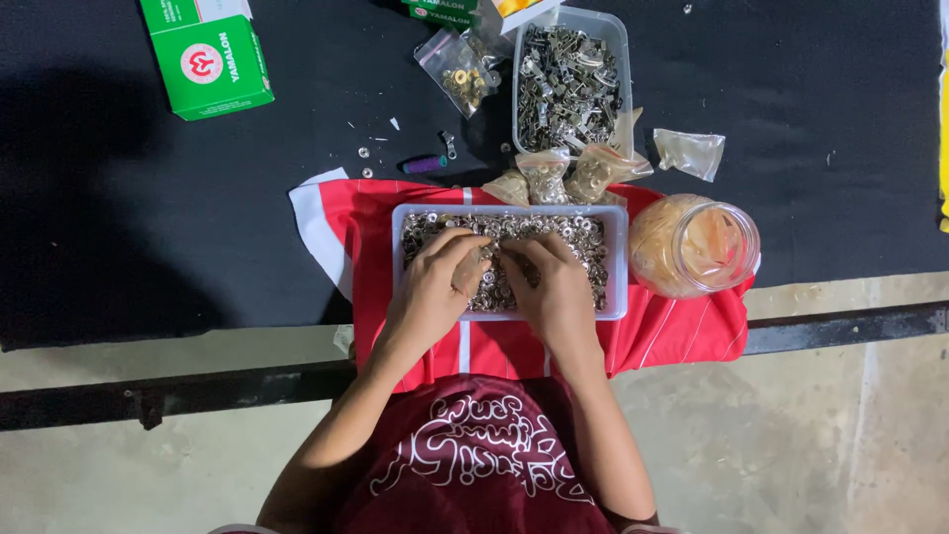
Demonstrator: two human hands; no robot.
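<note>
Both your hands sit in the clear tray of small metal rings — left hand and right hand side by side, fingers narrowed, pinching rings at the tray's centre, long axis crosswise.

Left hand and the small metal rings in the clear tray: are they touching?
Touching. The head view shows the left hand with its fingers down in the metal rings filling the clear tray, beside the right hand.
</note>
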